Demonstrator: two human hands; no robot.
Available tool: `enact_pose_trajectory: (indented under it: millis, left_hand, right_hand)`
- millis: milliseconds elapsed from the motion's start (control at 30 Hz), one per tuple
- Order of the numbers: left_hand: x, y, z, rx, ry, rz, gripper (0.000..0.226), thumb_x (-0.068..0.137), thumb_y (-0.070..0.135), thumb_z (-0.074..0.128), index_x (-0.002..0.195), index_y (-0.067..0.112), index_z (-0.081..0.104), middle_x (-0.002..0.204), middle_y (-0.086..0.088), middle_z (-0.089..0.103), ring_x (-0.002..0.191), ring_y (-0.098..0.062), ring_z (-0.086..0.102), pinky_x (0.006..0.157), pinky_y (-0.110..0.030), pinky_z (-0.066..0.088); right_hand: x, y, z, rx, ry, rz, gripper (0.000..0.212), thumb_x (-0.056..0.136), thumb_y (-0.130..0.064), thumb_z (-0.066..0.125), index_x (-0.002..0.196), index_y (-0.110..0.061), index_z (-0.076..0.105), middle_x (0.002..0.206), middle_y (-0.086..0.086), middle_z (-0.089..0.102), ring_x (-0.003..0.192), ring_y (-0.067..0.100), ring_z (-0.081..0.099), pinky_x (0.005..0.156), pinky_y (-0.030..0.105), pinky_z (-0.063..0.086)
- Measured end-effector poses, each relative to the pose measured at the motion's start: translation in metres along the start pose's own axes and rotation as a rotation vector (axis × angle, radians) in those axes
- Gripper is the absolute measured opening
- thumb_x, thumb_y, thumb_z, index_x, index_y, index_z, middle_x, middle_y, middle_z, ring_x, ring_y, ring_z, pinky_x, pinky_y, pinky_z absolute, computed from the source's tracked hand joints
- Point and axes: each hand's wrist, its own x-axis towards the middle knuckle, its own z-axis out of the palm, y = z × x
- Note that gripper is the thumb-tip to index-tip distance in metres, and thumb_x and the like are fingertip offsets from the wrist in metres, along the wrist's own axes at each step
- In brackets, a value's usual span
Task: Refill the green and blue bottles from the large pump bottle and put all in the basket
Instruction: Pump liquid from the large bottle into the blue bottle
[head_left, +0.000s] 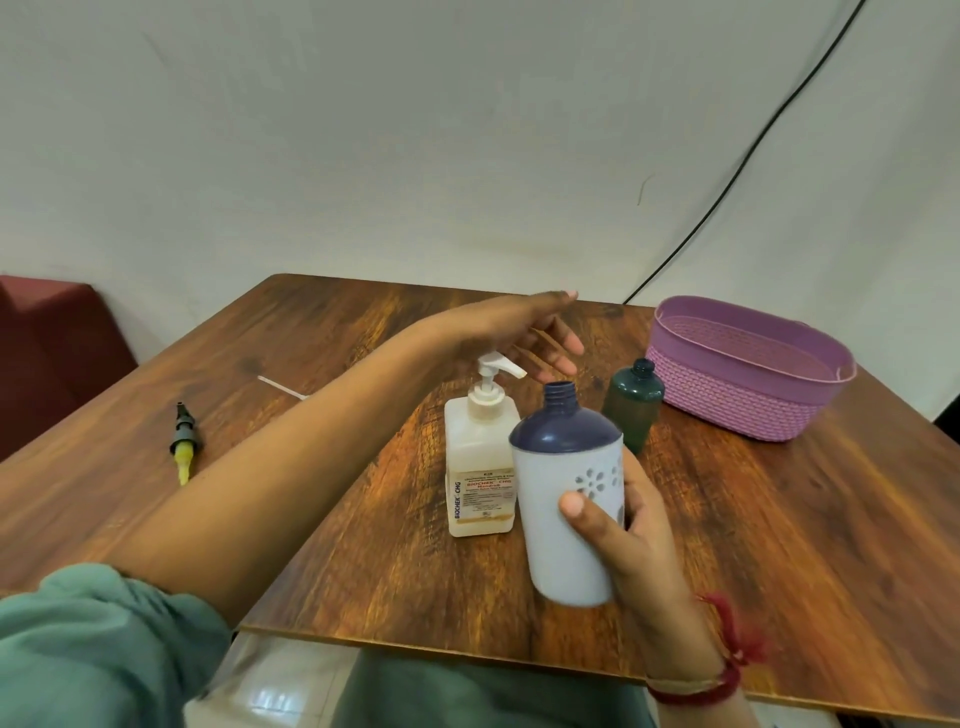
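Far to my left on the brown wood-grain table (779, 519) lies a black and yellow plastic spray cap (183, 447), with a thin white tube (280, 387) just beyond it; neither matters for this step.

My left hand (524, 338) reaches across over the large translucent pump bottle (480, 467) with its white pump head (496, 366). The fingers are straight and loosely spread, holding nothing. The heel of the palm sits right at the top of the pump, though I cannot tell whether it is touching.

The spout points right, and that is what the press turns on. The blue bottle (566, 499), white-bodied plastic with a dark blue shoulder and an open threaded neck, stands upright just right of the spout tip and slightly below it. I judge the neck is not quite under the tip, so I should nudge it left before pressing.

My right hand (634, 540) wraps that bottle's lower body, thumb in front and fingers curled behind.

Further right, the small dark green bottle (631, 405) stands capped just beside the purple woven plastic basket (727, 405).
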Motion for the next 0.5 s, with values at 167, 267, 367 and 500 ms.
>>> enact_pose_trajectory:
  millis: [167,267,367,500]
  left_hand:
    - [0.0021,0.0077,0.006,0.063,-0.041,0.011,0.041,0.101,0.038,0.036,0.101,0.006,0.062,0.099,-0.01,0.068,0.088,-0.019,0.065,0.08,-0.025,0.053]
    - [0.0033,0.0063,0.0039,0.092,-0.052,0.002,0.041,0.101,0.038,0.038,0.104,0.005,0.062,0.1,-0.011,0.068,0.09,-0.02,0.065,0.082,-0.026,0.053]
    - [0.004,0.0089,0.0017,0.09,-0.061,-0.007,0.045,0.1,0.042,0.036,0.103,0.006,0.062,0.101,-0.012,0.067,0.09,-0.023,0.065,0.085,-0.03,0.052]
    - [0.0033,0.012,-0.0009,0.108,-0.09,0.014,0.065,0.098,0.056,0.025,0.11,0.004,0.062,0.107,-0.014,0.068,0.095,-0.027,0.065,0.092,-0.036,0.05]
  right_hand:
    - [-0.0026,0.0014,0.0023,-0.012,0.011,0.005,0.064,0.047,-0.059,0.084,0.104,-0.036,0.064,0.096,0.005,0.071,0.086,0.025,0.07,0.062,0.03,0.057]
    - [-0.0032,0.002,0.0003,-0.016,0.011,0.016,0.072,0.046,-0.061,0.084,0.107,-0.03,0.061,0.094,0.003,0.072,0.083,0.022,0.07,0.061,0.027,0.056]
    - [-0.0028,0.0026,-0.0019,-0.026,-0.007,0.026,0.074,0.045,-0.062,0.084,0.106,-0.029,0.061,0.092,0.002,0.072,0.081,0.02,0.071,0.06,0.025,0.055]
    - [-0.0012,0.0056,-0.0022,-0.032,-0.013,0.025,0.066,0.046,-0.056,0.085,0.104,-0.032,0.062,0.093,0.002,0.072,0.082,0.021,0.071,0.06,0.026,0.056]
